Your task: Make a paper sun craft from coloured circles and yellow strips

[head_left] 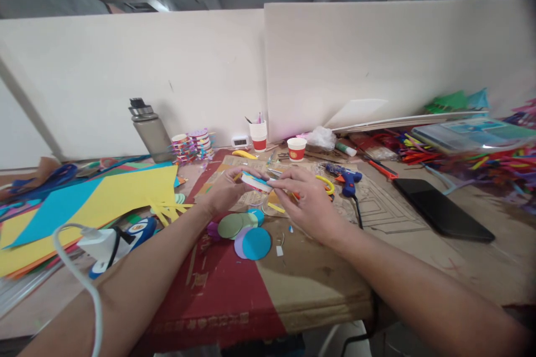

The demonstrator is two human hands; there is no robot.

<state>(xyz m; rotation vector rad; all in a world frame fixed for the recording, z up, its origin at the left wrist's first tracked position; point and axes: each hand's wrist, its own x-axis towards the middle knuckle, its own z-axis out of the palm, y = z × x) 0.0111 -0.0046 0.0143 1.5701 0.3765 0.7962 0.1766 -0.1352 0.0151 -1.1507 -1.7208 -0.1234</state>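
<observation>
Above the middle of the table, my left hand has its fingers closed round the left end of a small white paper piece with blue and red on it. My right hand pinches the same piece at its right end; the fingertips partly hide it. Just below lie several round paper discs: a blue disc overlapping a lilac one, and green discs to their left. Scissors with yellow handles lie partly behind my right hand. A small white paper scrap lies near the discs.
A blue glue gun and a black phone lie to the right. Paper cups and a bottle stand at the back. Yellow paper sheets and a power strip with a white cable lie left.
</observation>
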